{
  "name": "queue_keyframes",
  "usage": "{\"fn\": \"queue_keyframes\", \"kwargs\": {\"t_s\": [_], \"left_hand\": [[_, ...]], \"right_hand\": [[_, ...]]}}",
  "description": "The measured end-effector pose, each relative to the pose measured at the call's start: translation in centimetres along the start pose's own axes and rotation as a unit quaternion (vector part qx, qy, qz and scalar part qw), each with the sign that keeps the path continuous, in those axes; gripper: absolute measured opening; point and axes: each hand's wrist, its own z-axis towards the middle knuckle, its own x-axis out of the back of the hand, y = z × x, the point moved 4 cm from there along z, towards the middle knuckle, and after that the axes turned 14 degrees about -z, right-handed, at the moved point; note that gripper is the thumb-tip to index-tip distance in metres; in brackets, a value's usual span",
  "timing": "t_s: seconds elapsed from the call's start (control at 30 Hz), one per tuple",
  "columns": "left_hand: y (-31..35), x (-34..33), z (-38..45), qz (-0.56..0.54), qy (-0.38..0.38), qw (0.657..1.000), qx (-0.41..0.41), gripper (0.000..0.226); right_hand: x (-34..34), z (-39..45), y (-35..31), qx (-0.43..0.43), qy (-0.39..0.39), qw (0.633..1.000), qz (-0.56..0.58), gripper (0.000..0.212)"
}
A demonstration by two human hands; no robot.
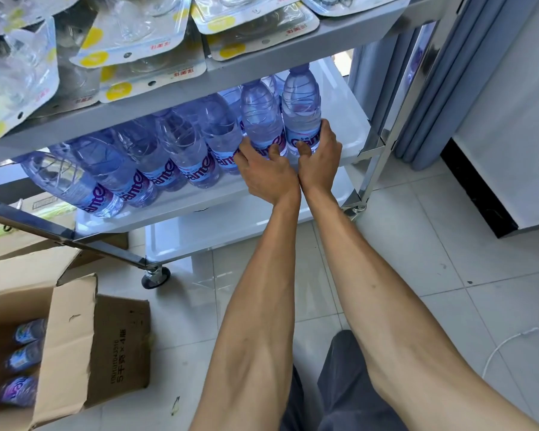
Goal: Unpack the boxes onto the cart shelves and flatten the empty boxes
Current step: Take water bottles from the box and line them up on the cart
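Clear plastic, blue-tinted: that is what both hands have hold of. I see the left hand (266, 171) curled round the lower body of one water bottle (262, 116), thumb across the label, fingers wrapped to the far side. The right hand (319, 157) grips the neighbouring bottle (301, 110) the same way, thumb on the label front, fingers closed around the right flank. Both grips are tight to the plastic, with no gap that I can make out. The two wrists touch each other.

Both bottles stand upright on the middle shelf (339, 98) of the cart (371, 169), near its right end, side by side and touching. To their left a row of bottles (156, 163) already fills the same white tray, running toward the left edge of the view.

Top shelf (262, 70) carries flat clear blister packs (140, 32) with yellow spots, overlapping. Bottom tray (215, 231) shows beneath the arms.

Cardboard box (75, 343) sits open on the tiled floor (417, 259) at lower left, flaps up, with three remaining bottles (25, 356) visible inside, blurred. A second piece of cardboard (19, 262) lies behind it, partly under the cart frame. One caster (156, 276) rests on the tile beside the box. A white cable (504, 343) crosses the floor at right.
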Motion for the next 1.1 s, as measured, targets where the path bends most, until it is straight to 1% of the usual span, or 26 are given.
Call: {"fn": "queue_keyframes", "kwargs": {"t_s": [0.03, 0.1, 0.2, 0.37, 0.43, 0.53, 0.63, 0.73, 0.8, 0.87, 0.9, 0.93, 0.97, 1.0, 1.03, 1.07, 1.1], "left_hand": [[-0.4, 0.1, 0.0, -0.006, 0.010, 1.000, 0.028, 0.039], [-1.2, 0.1, 0.0, -0.021, 0.012, 0.997, 0.067, 0.032], [-1.6, 0.2, 0.3, -0.032, 0.008, 0.996, 0.085, 0.029], [-1.3, 0.5, 1.6, 0.014, -0.020, 0.993, 0.112, 0.035], [-1.4, 0.6, 1.7, 0.021, -0.033, 0.993, 0.114, 0.035], [-1.2, 0.8, 1.9, 0.035, -0.042, 0.994, 0.090, 0.036], [-1.0, 1.0, 2.3, 0.061, -0.055, 0.994, 0.075, 0.038], [-0.9, 0.7, 2.8, 0.072, -0.061, 0.993, 0.073, 0.037], [-0.8, 0.5, 3.1, 0.084, -0.066, 0.992, 0.073, 0.037], [-0.8, 0.2, 3.3, 0.089, -0.066, 0.991, 0.074, 0.037], [-0.8, 0.2, 3.4, 0.086, -0.066, 0.991, 0.073, 0.037], [-1.0, 0.2, 3.3, 0.082, -0.065, 0.992, 0.073, 0.038], [-1.2, 0.2, 3.4, 0.080, -0.065, 0.992, 0.071, 0.041], [-1.5, 0.3, 3.4, 0.081, -0.065, 0.992, 0.068, 0.044], [-1.7, 0.3, 3.4, 0.086, -0.064, 0.992, 0.064, 0.047], [-2.0, 0.4, 3.5, 0.091, -0.065, 0.992, 0.059, 0.048], [-2.1, 0.4, 3.6, 0.096, -0.064, 0.992, 0.054, 0.048]], "right_hand": [[-0.1, 0.0, 0.0, 0.000, -0.004, 1.000, -0.004, 0.049], [-0.1, 0.0, 0.0, -0.001, -0.012, 1.000, -0.011, 0.052], [0.0, 0.0, 0.0, -0.003, -0.013, 1.000, -0.011, 0.054], [0.2, -0.2, -0.4, -0.004, -0.016, 1.000, -0.010, 0.051], [0.1, -0.2, -0.3, -0.002, -0.018, 1.000, -0.011, 0.051], [-0.1, 0.0, -0.1, -0.003, -0.021, 1.000, -0.016, 0.054], [-0.8, 0.5, -0.4, -0.010, -0.028, 0.998, -0.049, 0.058], [-1.5, 1.4, -1.0, -0.021, -0.052, 0.993, -0.109, 0.060], [-1.9, 1.7, -1.3, -0.028, -0.074, 0.990, -0.118, 0.062], [-1.9, 1.8, -1.6, -0.023, -0.081, 0.990, -0.112, 0.061], [-1.9, 2.0, -1.6, -0.023, -0.083, 0.992, -0.092, 0.059], [-1.7, 2.3, -1.4, -0.036, -0.085, 0.995, -0.039, 0.056], [-1.6, 2.8, -1.2, -0.067, -0.089, 0.993, 0.048, 0.054], [-1.6, 3.3, -0.9, -0.102, -0.096, 0.980, 0.139, 0.054], [-1.9, 3.9, -0.9, -0.132, -0.108, 0.964, 0.206, 0.054], [-2.3, 4.6, -1.1, -0.146, -0.128, 0.953, 0.232, 0.052], [-2.9, 5.2, -1.6, -0.148, -0.155, 0.948, 0.235, 0.053]]}}
